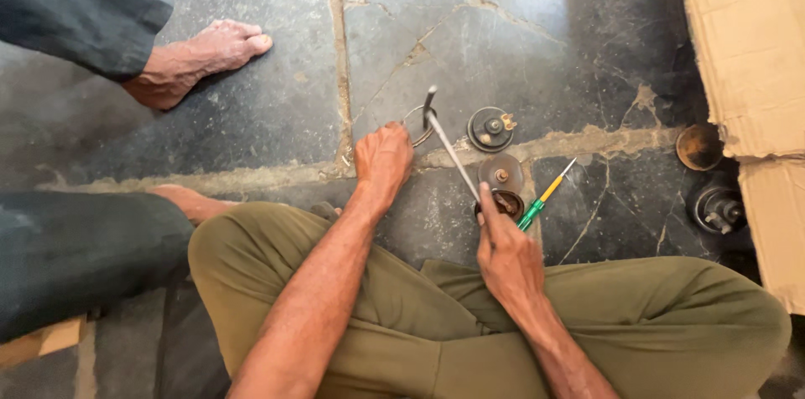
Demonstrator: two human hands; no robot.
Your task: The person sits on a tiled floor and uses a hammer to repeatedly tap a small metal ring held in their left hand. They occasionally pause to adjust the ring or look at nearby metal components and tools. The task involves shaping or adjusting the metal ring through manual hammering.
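The left hand (pixel 383 158) pins a metal ring (pixel 417 124) to the floor, the right hand (pixel 506 255) grips a long rod (pixel 450 147), and several round parts (pixel 491 129) apparently lie already dismantled.

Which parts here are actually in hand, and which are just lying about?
In hand:
- metal rod, held by right hand
- metal ring, touched by left hand

Lying about:
- green-and-yellow screwdriver
- round dark discs and
- rusty cup
- black round part
- cardboard

Thin metal rod (pixel 450 150) slanted over metal ring (pixel 417 125)
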